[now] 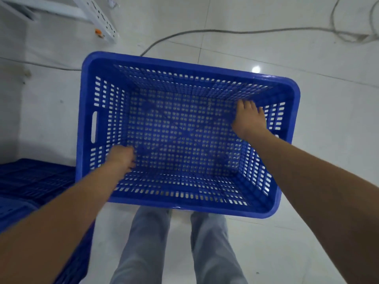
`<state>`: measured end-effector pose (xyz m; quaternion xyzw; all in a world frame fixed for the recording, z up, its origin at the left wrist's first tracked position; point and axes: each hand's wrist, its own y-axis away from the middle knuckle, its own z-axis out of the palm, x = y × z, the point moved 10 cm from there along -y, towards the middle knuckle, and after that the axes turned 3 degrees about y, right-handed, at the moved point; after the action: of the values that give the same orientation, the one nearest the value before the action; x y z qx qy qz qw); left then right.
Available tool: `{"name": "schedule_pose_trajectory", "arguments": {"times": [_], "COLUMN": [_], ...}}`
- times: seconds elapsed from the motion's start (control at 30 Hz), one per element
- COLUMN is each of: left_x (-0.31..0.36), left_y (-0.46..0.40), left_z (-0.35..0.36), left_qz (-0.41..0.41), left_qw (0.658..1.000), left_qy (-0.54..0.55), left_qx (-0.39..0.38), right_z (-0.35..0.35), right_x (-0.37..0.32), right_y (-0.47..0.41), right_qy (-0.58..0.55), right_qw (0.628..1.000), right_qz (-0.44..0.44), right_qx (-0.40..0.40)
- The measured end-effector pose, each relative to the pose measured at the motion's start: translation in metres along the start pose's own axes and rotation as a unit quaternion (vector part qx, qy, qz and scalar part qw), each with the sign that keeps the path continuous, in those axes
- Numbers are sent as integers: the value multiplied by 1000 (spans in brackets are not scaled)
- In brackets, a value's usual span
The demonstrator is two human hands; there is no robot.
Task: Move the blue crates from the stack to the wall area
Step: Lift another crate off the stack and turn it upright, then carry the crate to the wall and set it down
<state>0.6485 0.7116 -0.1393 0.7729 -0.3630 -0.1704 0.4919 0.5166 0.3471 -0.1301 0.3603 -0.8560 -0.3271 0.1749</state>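
1. your left hand (122,157) reaches inside the blue crate (184,132) at its near left corner, fingers curled against the perforated side wall; it looks clenched on the wall, though motion blur hides the fingertips, so you cannot be sure how firm the hold is.
2. your right hand (249,119) is inside the same crate at the far right corner, fingers bent and pressed against the slotted wall just below the rim, grasping the crate there.
3. the crate sits between your two hands, open side up, held in front of your legs (176,247) and above the floor (328,119); it holds nothing but your hands.
4. on the crate wall just beyond your left hand there is a long handle slot (94,127).
5. down beside your left forearm, more blue crates (30,181) stand in a stack, close to the held crate's left edge but apart from it.
6. past your right hand, a grey cable (225,31) runs across the pale tiles.
7. far beyond your left hand, a white perforated metal frame (98,17) rests on the floor with a small orange piece (98,32) at its side.
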Motion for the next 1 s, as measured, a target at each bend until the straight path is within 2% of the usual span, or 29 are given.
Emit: {"name": "schedule_pose_trajectory", "arguments": {"times": [0.1,0.17,0.23,0.3,0.4,0.53,0.6,0.7,0.83,1.0], "left_x": [54,79,91,87,51,22,19,20,18,18], "left_y": [-11,-9,-8,-18,-34,-46,-49,-50,-50,-57], "left_z": [-74,-103,-119,-120,-107,-97,-97,-96,-102,-101], "left_qz": [94,144,162,159,77,40,43,48,40,39], "left_qw": [982,960,948,957,987,999,999,999,998,998], "left_qy": [-82,-127,-145,-122,-73,-11,4,1,1,23], "left_qx": [140,202,232,208,117,26,14,-2,-38,-35], "right_z": [14,21,34,49,76,111,117,116,114,114], "right_x": [40,80,117,146,170,149,144,142,147,153], "right_y": [25,42,59,74,95,96,97,98,91,86], "right_qy": [-94,-196,-265,-307,-361,-513,-531,-535,-556,-549], "right_qw": [990,961,924,888,829,760,746,743,740,753], "right_qz": [99,197,275,344,428,399,401,400,379,361], "right_qx": [-29,-5,5,0,-7,-21,10,28,-5,-17]}}
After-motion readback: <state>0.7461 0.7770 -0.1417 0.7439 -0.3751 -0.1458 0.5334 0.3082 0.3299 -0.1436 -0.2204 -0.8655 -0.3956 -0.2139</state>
